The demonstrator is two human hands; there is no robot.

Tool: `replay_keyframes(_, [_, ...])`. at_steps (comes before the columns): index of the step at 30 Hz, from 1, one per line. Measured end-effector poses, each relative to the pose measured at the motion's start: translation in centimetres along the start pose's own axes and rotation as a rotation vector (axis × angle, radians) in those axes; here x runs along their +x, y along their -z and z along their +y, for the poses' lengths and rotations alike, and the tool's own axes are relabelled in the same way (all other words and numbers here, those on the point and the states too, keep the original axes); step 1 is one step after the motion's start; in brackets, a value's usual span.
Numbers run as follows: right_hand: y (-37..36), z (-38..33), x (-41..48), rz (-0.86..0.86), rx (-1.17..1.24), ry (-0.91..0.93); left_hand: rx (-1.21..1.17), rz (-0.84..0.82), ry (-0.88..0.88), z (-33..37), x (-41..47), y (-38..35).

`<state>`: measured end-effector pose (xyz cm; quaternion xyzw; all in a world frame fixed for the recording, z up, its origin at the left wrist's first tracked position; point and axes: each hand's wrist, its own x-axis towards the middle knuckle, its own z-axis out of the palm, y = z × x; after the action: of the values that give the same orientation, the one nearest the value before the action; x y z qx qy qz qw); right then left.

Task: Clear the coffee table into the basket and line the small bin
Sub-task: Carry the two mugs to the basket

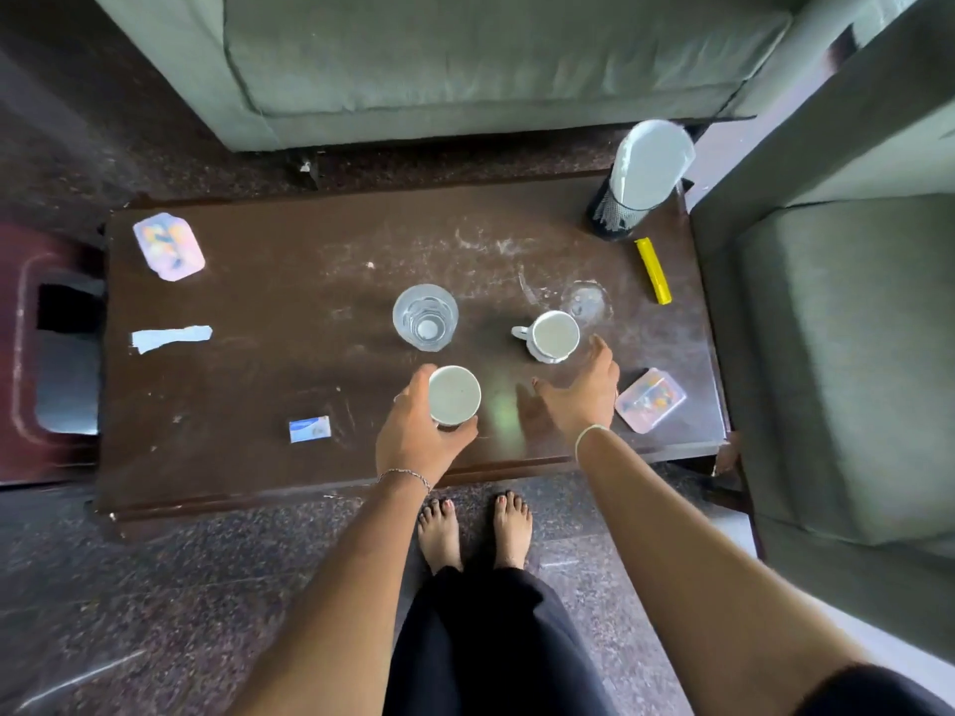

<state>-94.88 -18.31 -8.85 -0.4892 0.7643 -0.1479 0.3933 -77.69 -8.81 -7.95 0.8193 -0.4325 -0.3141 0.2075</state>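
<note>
Hands split: my left hand (413, 431) grips a white cup (453, 395); the right hand (579, 400), fingers spread and empty, is nearer the mug (553, 335) just ahead (handle pointing left).

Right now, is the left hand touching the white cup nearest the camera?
Touching. The head view shows the left hand with its thumb and fingers curled round the white cup, with no gap between them.

It was probably a home living room, because a grey-green sofa (491, 59) and an armchair (847, 354) stood around a low brown coffee table (284, 312) on a speckled stone floor (155, 586).
</note>
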Motion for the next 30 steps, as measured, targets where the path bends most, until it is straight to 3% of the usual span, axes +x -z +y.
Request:
replay_keyframes(3, [0.7,0.7,2.4,-0.17,-0.063,0.047,-0.002,0.022,0.0,0.8,-0.1,-1.2])
replay_keyframes(6, [0.5,1.0,4.1,-0.225,-0.038,0.056,-0.01,0.041,0.013,1.4,-0.1,-2.0])
replay_keyframes(22, [-2.0,1.4,6.7,-0.14,0.139,0.038,-0.043,0.114,0.16,0.9,-3.1,-1.4])
replay_keyframes(30, [2.3,-2.3,-1.4,-0.139,0.019,0.283,-0.125,0.222,0.146,2.7,-5.9,5.0])
